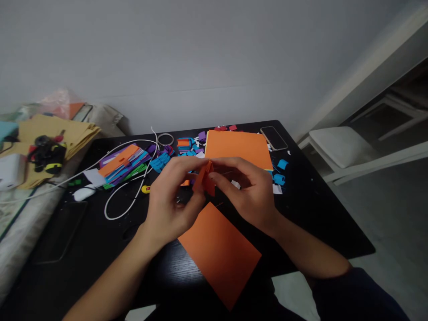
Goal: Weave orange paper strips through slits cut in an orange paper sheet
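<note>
Between my two hands is a small folded piece of orange paper (209, 184), raised above the black table. My left hand (177, 198) pinches its left side with thumb and fingers. On the other side, my right hand (249, 189) is closed on the same piece, its thumb pressed against the fold. Below them an orange sheet (222, 254) lies slanted near the table's front edge. Behind my hands rests a stack of orange sheets (239, 147), with a yellow edge showing beneath. The fingertips partly hide the folded piece.
Folded strips in several colours (125, 162) lie left, beside a looping white cable (110, 214). Blue paper bits (160, 161) are scattered at the back. A phone (274, 138) sits at the back right. Brown paper (75, 133) with tools is piled far left. A white chair (341, 145) stands right.
</note>
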Available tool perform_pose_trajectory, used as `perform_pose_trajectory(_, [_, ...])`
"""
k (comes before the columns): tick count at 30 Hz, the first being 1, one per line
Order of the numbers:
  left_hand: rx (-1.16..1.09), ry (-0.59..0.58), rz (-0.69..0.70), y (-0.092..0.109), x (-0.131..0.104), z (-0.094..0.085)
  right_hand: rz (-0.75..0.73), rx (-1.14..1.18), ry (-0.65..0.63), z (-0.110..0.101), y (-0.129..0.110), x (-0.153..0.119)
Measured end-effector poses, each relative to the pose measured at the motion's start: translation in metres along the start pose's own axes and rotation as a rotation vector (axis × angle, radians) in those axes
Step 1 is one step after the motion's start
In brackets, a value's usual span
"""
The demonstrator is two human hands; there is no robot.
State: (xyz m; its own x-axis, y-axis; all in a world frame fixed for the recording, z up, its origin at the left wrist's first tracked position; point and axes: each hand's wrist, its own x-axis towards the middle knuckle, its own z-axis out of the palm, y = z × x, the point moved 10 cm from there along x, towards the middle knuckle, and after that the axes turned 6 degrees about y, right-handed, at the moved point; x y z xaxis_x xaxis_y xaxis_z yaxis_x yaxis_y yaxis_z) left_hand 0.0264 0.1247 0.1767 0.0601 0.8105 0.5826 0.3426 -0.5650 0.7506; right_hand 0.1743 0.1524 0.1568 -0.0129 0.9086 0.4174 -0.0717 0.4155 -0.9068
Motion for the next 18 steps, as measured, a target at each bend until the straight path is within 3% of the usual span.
perform_pose_trajectory(11, [0.313, 0.079, 0.294, 0.031, -0.003, -0.002, -0.074, -0.089, 0.017, 0.0, -0.006, -0.005])
perform_pose_trajectory(14, [0.284, 0.119, 0.244, 0.024, -0.003, -0.011, -0.04, -0.066, 0.01, 0.0, -0.003, -0.005])
perform_pose_trajectory(18, [0.149, 0.199, 0.08, 0.002, -0.004, -0.026, 0.04, -0.005, -0.027, 0.002, 0.005, -0.004])
